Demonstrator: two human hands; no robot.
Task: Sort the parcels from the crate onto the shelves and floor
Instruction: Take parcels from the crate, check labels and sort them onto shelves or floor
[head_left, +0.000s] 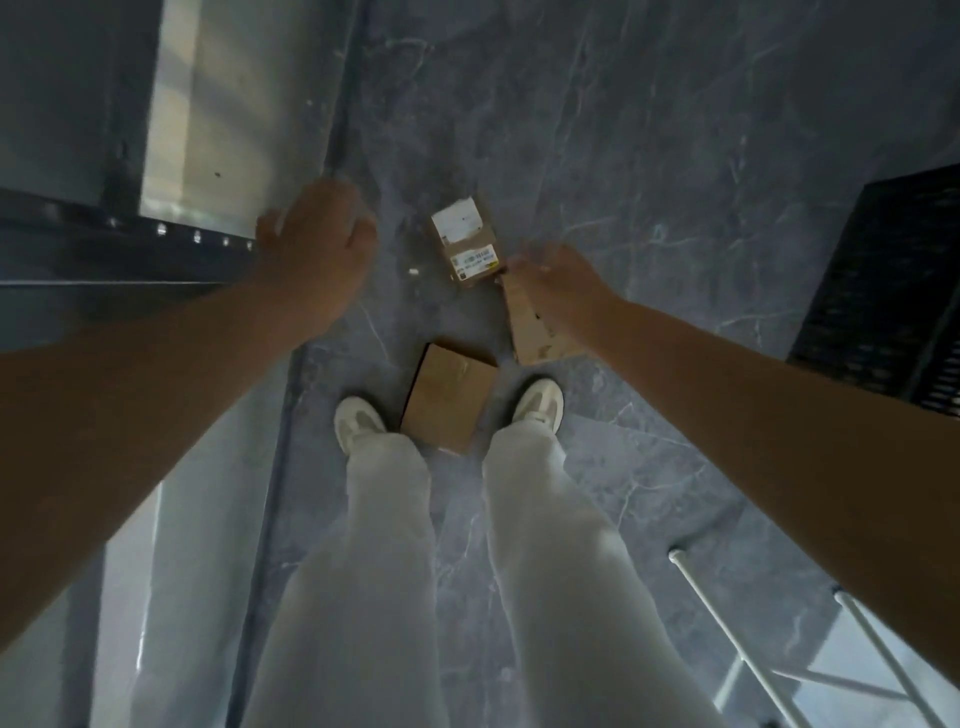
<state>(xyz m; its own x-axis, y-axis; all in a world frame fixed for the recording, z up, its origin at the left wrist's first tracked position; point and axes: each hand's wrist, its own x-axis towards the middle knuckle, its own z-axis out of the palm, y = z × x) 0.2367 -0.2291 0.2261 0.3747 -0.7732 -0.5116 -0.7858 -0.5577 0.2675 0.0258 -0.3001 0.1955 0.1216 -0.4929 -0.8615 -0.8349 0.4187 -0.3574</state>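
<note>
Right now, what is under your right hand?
A plain brown parcel lying on the grey floor, next to a labelled parcel. The right hand covers its upper end, so whether the parcel is gripped cannot be seen.

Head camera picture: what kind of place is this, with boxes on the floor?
Probably a storeroom or parcel-sorting spot: cardboard parcels lie on the grey stone-look floor, a black slatted crate stands on the right, and a metal shelf is on the left.

Parcels (447, 397) on floor (623, 156), crate (893, 291) right.
</note>
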